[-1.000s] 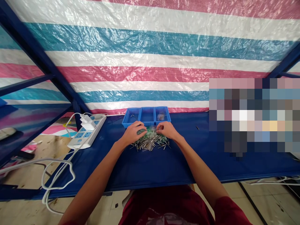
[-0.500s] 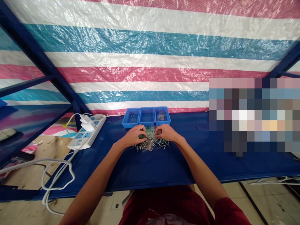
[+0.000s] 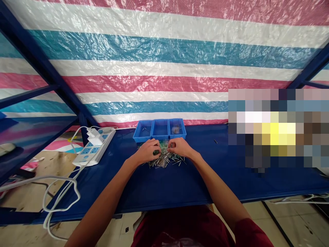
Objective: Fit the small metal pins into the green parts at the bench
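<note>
A mixed pile of thin metal rods (image 3: 166,158), small green pieces and clear plastic lies on the blue table in front of me. At its left side my left hand (image 3: 148,151) has its fingers curled round a small dark green piece (image 3: 155,152). My right hand (image 3: 181,147) is over the pile's right side, thumb and fingers pinched together. What lies between those fingertips is too small to make out. Just behind the pile stand three joined blue trays (image 3: 161,139); the left one holds a few thin rods and the right one a small clear bag (image 3: 175,129).
A white power strip (image 3: 95,151) with a plugged-in charger (image 3: 95,137) lies at the left, its white cables looping over the table edge. One small dark rod (image 3: 215,141) lies farther right. A blurred-out patch covers the far right. Striped sheeting (image 3: 164,82) hangs behind.
My right hand has shifted slightly left toward my left hand. The left hand stays almost in place with the green piece. The whole view has tipped a little.
</note>
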A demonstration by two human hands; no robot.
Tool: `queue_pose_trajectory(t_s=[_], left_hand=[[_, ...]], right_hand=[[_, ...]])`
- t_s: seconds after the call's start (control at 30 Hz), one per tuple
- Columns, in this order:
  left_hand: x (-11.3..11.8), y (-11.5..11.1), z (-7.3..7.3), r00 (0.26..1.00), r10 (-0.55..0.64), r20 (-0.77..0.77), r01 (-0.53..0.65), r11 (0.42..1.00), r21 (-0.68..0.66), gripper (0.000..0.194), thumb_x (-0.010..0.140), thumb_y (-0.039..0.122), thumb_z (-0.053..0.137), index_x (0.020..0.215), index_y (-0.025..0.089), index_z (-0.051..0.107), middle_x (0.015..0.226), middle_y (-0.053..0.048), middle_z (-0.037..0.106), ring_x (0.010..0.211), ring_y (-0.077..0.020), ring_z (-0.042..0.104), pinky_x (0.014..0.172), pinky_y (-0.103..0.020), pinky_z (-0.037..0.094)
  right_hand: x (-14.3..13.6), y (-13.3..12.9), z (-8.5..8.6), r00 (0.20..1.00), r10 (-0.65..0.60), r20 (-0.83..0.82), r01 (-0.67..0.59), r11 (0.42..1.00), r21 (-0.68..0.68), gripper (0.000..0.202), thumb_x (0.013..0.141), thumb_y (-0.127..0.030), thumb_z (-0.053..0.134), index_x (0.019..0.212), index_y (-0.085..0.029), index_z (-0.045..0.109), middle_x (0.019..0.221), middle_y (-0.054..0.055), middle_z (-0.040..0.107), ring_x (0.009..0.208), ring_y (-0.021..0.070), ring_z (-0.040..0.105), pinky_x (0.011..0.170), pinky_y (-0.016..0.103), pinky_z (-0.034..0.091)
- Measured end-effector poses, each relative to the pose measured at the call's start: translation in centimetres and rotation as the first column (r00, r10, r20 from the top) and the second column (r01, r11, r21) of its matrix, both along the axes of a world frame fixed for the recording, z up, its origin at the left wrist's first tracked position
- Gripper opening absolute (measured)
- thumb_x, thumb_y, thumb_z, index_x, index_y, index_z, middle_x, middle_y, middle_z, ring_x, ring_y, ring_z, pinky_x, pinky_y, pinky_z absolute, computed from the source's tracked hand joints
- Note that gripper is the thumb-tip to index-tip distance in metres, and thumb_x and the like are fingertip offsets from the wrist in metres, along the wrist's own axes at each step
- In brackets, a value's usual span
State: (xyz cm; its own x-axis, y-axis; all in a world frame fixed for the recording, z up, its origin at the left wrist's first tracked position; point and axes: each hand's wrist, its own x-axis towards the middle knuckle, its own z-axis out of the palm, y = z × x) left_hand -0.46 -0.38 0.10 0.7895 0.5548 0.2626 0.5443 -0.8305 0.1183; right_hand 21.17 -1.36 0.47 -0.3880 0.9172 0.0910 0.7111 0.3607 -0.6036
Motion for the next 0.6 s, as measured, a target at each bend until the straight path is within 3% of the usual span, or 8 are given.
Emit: queue_pose_trajectory(t_s=[0.4, 0.6], left_hand=[[1.1, -0.4, -0.8, 0.997, 0.076, 0.015, -0.077, 0.990, 0.118, 0.010, 0.076, 0.014, 0.053, 0.073, 0.017, 0.062, 0.079, -0.004, 0.058, 0.078, -0.0185, 0.050, 0.072, -0.031, 0.035], [1.2, -0.5, -0.8, 0.991, 0.079, 0.112, -0.086, 0.995, 0.057, 0.008, 0.076, 0.015, 0.053, 0.074, 0.017, 0.060, 0.082, -0.004, 0.060, 0.080, -0.0185, 0.053, 0.074, -0.031, 0.036]], right_hand=[[-0.3, 0.3, -0.7, 0.994, -0.040, -0.098, 0.052, 0.991, 0.120, 0.008, 0.078, -0.025, 0.069, 0.075, -0.017, 0.069, 0.058, -0.003, 0.056, 0.056, 0.0100, 0.047, 0.055, 0.022, 0.028], [-0.3, 0.3, -0.8, 0.986, -0.081, -0.145, 0.103, 0.984, 0.149, 0.009, 0.078, -0.025, 0.068, 0.073, -0.017, 0.068, 0.055, -0.004, 0.054, 0.052, 0.0094, 0.044, 0.055, 0.022, 0.028]])
